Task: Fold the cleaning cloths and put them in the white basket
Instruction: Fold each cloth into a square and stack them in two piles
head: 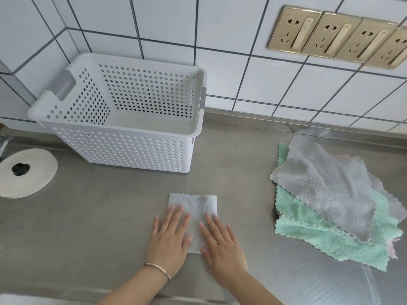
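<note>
The counter [110, 216] carries everything, and the white basket [123, 111] is the landmark to measure from: it stands at the back against the tiled wall [220, 29], its open top facing up, and nothing shows inside it. Off to the basket's right, well apart, lies a loose pile of cloths [326, 199] — grey on top, green beneath, a pink edge peeking out — all unfolded. In front of the basket and slightly to its right sits the folded grey cloth [193, 208], its long axis running roughly toward the basket.

Both hands lie flat on it, fingers spread and palms down, pressing rather than gripping: the left hand [169, 241] on the left half, the right hand [222, 243] on the right half.

The basket lies ahead and to the left — so the left hand is marginally the nearer. The likely next step is lifting this cloth forward and over the basket's near rim.
</note>
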Tool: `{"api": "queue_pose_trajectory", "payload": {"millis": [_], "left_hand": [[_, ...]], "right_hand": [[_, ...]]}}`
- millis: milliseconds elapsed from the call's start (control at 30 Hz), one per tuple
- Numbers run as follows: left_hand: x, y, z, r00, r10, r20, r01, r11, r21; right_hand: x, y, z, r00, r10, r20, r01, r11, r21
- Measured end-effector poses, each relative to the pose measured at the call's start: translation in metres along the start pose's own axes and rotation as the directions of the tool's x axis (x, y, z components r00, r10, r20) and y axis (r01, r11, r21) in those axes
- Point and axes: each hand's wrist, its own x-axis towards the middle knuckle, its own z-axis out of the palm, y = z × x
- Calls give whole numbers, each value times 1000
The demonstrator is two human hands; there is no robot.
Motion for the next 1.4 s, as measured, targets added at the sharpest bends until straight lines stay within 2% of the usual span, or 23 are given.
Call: {"api": "queue_pose_trajectory", "payload": {"millis": [100, 333, 533, 633, 767, 900, 1033, 1133, 1200, 1233, 1300, 1333, 1400], "left_hand": [[-4, -5, 15, 996, 16, 93, -22, 998, 65], [55, 16, 18, 984, 79, 157, -93, 992, 85], [141, 45, 15, 972, 121, 199, -151, 978, 142], [179, 55, 9, 978, 139, 155, -160, 978, 135], [228, 61, -3, 986, 34, 163, -67, 978, 199], [253, 58, -6, 991, -50, 124, 28, 984, 173], [260, 53, -2, 991, -60, 118, 42, 988, 146], [261, 55, -7, 989, -81, 121, 67, 991, 117], [260, 65, -15, 985, -122, 125, 112, 990, 80], [259, 74, -20, 989, -94, 110, 86, 994, 71], [252, 95, -24, 988, 105, 110, -112, 992, 60], [246, 109, -23, 958, 250, 138, -258, 965, 44], [235, 133, -15, 866, 462, 191, -472, 881, 9]], "right_hand": [[5, 0, 12, 997, 36, 65, -36, 999, 2], [28, 44, 6, 986, 138, 90, -134, 990, -49], [81, 101, -20, 969, 204, 141, -195, 978, -79], [113, 118, -37, 961, 148, 235, -138, 989, -56], [165, 133, -45, 961, 128, 244, -99, 987, -127], [202, 132, -43, 968, 101, 230, -77, 990, -114], [212, 133, -40, 967, 83, 239, -61, 993, -99], [211, 134, -48, 968, 57, 243, -54, 998, -20], [198, 136, -57, 989, 31, 142, -48, 992, 115], [185, 139, -61, 999, 34, 14, -36, 984, 175], [153, 150, -64, 961, 103, -255, -43, 972, 231], [131, 161, -64, 930, 168, -327, -86, 964, 250], [95, 186, -59, 891, 308, -332, -227, 938, 261]]}}
